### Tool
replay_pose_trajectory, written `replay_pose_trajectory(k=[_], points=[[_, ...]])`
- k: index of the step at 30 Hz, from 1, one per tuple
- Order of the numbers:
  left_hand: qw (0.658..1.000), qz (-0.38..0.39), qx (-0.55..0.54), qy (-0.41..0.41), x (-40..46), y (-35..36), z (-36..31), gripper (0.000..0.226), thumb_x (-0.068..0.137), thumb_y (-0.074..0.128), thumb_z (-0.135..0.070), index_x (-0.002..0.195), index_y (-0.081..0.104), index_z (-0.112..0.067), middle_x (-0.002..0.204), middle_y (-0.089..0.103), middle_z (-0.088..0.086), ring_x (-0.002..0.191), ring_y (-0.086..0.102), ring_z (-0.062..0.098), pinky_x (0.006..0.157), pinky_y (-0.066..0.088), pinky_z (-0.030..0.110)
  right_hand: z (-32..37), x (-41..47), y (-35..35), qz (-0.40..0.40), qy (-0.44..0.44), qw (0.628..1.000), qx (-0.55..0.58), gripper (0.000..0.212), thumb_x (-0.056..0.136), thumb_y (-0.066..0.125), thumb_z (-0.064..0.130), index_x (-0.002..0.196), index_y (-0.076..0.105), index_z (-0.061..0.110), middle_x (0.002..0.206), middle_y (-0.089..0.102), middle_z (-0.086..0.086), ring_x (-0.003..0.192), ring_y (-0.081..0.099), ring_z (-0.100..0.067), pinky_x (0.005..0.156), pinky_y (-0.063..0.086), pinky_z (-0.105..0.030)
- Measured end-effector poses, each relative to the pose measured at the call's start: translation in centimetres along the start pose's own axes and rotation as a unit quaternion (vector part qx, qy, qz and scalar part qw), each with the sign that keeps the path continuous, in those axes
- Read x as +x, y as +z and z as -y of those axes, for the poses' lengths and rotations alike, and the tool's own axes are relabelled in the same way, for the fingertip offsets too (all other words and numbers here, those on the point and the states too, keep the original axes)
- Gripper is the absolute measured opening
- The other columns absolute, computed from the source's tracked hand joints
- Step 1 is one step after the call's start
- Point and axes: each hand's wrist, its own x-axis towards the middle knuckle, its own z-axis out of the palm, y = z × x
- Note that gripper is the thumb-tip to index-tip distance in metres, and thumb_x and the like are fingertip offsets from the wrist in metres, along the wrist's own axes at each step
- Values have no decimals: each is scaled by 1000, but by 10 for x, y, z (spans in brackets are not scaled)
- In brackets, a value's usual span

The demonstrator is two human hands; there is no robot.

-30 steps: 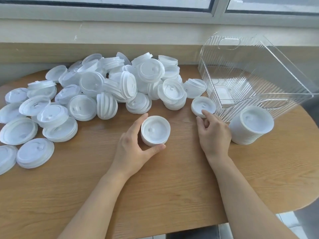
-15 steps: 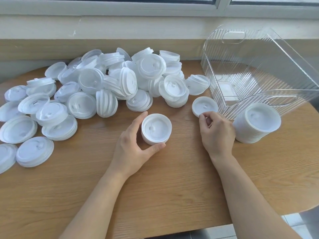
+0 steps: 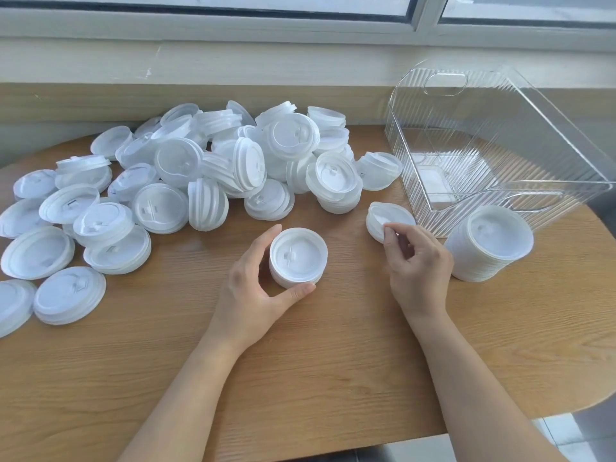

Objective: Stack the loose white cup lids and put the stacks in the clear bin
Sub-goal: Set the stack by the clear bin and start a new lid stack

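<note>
My left hand (image 3: 256,288) lies on the counter (image 3: 333,361), fingers curved round a short stack of lids (image 3: 297,257) at centre. At three o'clock my right hand (image 3: 416,265) pinches the tilted single lid (image 3: 383,216), beside the clear bin (image 3: 493,145) at one o'clock.

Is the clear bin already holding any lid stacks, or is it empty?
Empty of stacks. Through the clear bin only its bare floor shows; the tall stack stands outside on the table, against its front wall.
</note>
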Motion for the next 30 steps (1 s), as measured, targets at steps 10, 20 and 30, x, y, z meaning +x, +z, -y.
replay_pose_trajectory(k=[10, 20, 30], points=[[1000, -12, -17, -6, -23, -9, -3, 100, 64, 85, -65, 152, 45, -39, 140, 60, -24, 128, 55, -3, 110, 43, 19, 49, -55, 2, 13, -137, 988, 70, 8, 99, 73, 16, 101, 80, 15, 73, 56, 8, 60, 46, -5, 55, 46, -28], [999, -5, -38, 9, -31, -11, -2, 100, 65, 88, -58, 153, 47, -34, 135, 64, -24, 126, 59, -2, 104, 45, 15, 64, -78, 9, 127, -233, 958, 109, 12, 101, 71, 20, 109, 71, 29, 82, 60, 10, 62, 55, -12, 49, 49, -37], [998, 6, -61, 19, -32, -14, -4, 82, 84, 72, -65, 155, 44, -37, 147, 55, -25, 139, 50, 0, 112, 38, 15, 68, -65, 8, 202, -69, 974, 80, 59, 103, 48, 59, 155, 48, 32, 92, 43, 18, 73, 54, -10, 66, 53, -33]])
